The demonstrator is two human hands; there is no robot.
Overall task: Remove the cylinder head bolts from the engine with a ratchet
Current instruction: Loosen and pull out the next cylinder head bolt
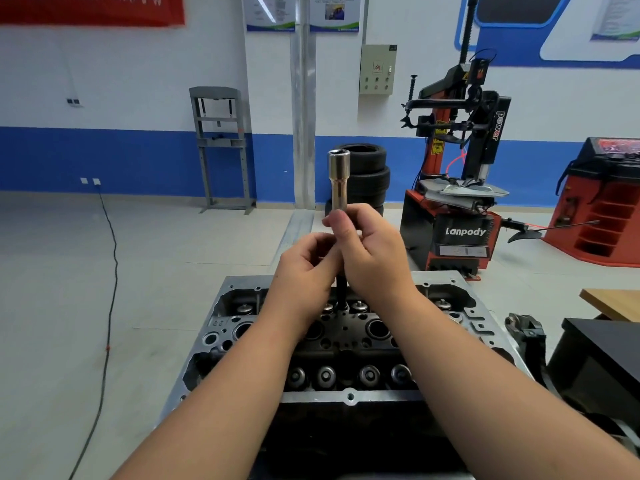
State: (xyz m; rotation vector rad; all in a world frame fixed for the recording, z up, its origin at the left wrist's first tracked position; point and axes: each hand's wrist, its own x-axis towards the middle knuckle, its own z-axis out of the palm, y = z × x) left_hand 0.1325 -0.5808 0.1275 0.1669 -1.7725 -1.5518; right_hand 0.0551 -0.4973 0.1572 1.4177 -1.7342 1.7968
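Above the grey metal cylinder head (pixel 349 396), both hands meet round a long chrome deep socket (pixel 338 174) held upright, its open end up. The right hand (pixel 372 251) pinches its lower part; the left hand (pixel 304 268) curls round whatever sits below, hidden by the fingers. A dark shaft (pixel 342 289) drops from the hands towards the head; its lower end is hard to make out. No bolt can be told apart among the valve springs. Behind, on the pale tiled floor (pixel 52 271), stand stacked black tyres (pixel 367 174) and a red-and-black tyre changer (pixel 457 202).
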